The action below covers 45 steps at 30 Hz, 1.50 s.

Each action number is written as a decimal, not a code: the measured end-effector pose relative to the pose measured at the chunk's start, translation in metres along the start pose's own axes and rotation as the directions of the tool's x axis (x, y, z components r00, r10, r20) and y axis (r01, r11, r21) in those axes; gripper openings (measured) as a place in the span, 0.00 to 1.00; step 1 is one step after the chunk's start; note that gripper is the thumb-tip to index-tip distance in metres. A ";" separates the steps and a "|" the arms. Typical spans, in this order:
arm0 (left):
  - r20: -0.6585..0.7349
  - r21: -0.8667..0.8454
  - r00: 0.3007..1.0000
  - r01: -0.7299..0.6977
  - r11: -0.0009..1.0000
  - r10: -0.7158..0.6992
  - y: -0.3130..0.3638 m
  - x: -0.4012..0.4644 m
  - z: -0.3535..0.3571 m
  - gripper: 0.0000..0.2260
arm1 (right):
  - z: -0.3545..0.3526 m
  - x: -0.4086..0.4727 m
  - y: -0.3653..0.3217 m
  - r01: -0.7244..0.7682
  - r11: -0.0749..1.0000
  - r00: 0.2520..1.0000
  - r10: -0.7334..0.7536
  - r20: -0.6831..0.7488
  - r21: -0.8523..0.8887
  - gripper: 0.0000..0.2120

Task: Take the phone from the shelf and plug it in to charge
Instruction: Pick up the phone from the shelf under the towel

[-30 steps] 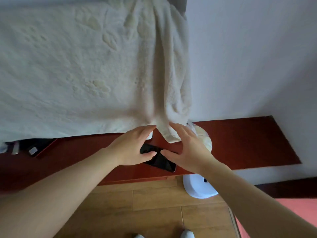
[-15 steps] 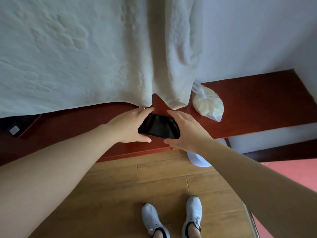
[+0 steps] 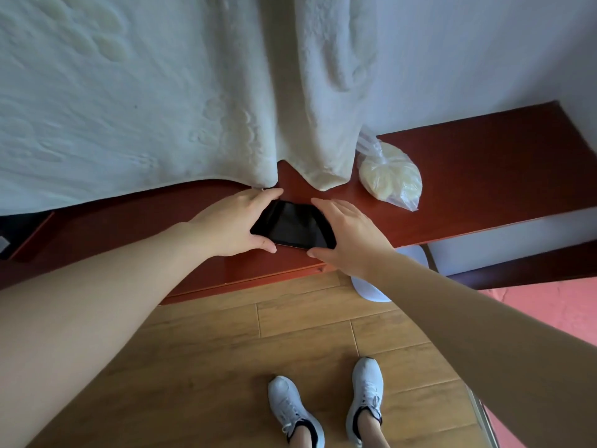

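A black phone (image 3: 292, 226) with a dark screen sits just over the red-brown wooden shelf (image 3: 468, 176), near its front edge. My left hand (image 3: 232, 226) grips its left end, thumb at the near edge and fingers round the far edge. My right hand (image 3: 350, 239) grips its right end the same way. Whether the phone still touches the shelf I cannot tell. No charger or cable is visible.
A cream blanket (image 3: 145, 101) hangs down over the back of the shelf. A clear plastic bag of pale food (image 3: 391, 177) lies right of the phone. Below are a white round object (image 3: 371, 287), wood floor (image 3: 258, 350), my white shoes (image 3: 294, 412) and a pink surface (image 3: 549, 312).
Both hands closed around the ends of the phone, which turned from slanted to level between them. My view tilted down, bringing my shoes into sight.
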<state>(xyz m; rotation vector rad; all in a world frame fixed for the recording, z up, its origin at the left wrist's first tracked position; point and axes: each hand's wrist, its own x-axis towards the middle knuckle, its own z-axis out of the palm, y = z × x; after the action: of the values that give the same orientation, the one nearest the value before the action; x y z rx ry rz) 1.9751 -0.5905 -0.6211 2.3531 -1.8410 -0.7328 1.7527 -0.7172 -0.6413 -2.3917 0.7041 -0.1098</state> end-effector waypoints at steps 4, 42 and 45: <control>-0.004 -0.005 1.000 0.000 1.000 0.000 -0.001 0.000 -0.001 0.48 | 0.002 -0.001 0.004 0.000 1.000 1.000 0.000 -0.020 0.026 0.46; 0.073 0.634 0.842 -0.453 0.627 0.535 0.059 -0.050 -0.213 0.29 | -0.141 0.026 -0.096 -0.430 0.500 0.887 0.078 0.455 0.752 0.42; 0.108 0.706 0.811 -0.470 0.530 0.574 0.073 -0.054 -0.252 0.31 | -0.163 0.037 -0.109 -0.491 0.370 0.849 -0.003 0.529 0.789 0.49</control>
<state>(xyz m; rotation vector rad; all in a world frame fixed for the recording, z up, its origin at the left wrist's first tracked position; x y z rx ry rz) 2.0022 -0.6204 -0.3564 1.7991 -2.9221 0.2879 1.7944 -0.7554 -0.4494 -1.1109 0.5493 0.1677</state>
